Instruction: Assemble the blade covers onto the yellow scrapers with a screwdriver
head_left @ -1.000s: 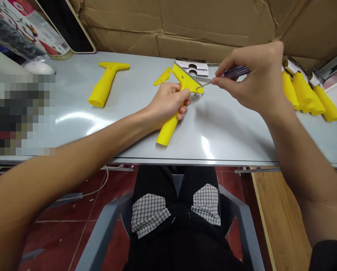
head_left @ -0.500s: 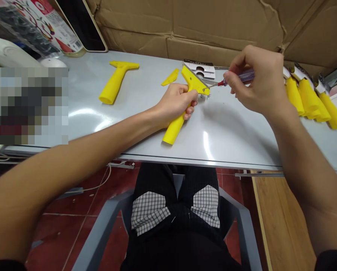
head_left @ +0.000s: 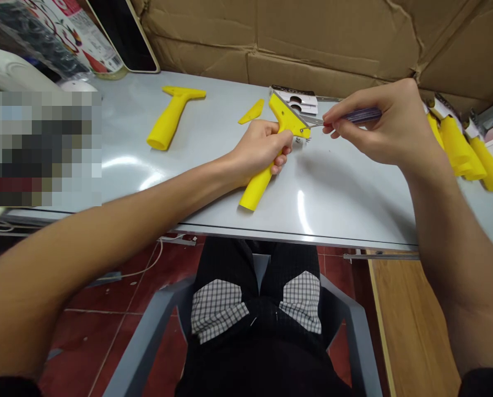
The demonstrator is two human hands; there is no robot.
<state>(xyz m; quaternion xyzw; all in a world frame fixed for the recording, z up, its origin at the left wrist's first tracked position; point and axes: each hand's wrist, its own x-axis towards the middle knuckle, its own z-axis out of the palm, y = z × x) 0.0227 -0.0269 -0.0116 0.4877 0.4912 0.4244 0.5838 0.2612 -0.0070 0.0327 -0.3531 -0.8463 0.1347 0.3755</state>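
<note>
Scraper (head_left: 259, 184) in curled left hand (head_left: 263, 146)

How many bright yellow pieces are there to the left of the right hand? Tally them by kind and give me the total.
Wide-headed handles: 2 (the lying handle and the held handle, which is in the left hand)
Small flat piece: 1
Total: 3
</note>
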